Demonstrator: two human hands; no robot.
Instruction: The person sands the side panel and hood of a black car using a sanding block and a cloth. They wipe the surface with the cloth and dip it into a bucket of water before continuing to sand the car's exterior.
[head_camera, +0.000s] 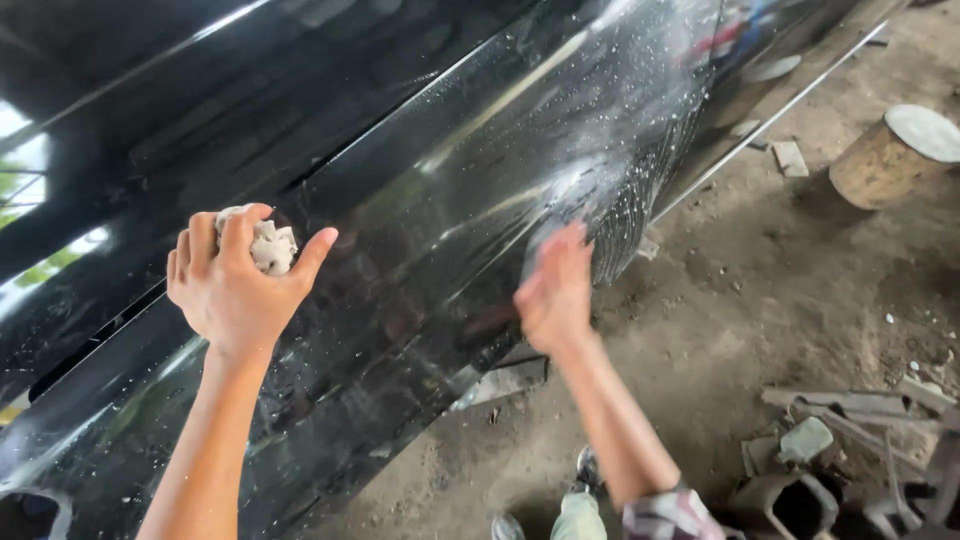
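A glossy black car body panel (420, 190) fills the upper left and runs down to the lower left, wet with droplets and white foam toward the right. My left hand (232, 285) is raised in front of the panel and grips a crumpled pale rag (268, 245). My right hand (555, 290) is blurred and pressed flat against the wet lower edge of the panel, near the foamy patch (620, 170). I cannot tell whether something lies under its palm.
Bare dirt ground (760, 300) lies to the right. A short round log stump (890, 155) stands at the upper right. Scrap metal pieces and stones (840, 450) are piled at the lower right. My shoe (590, 465) shows below my right arm.
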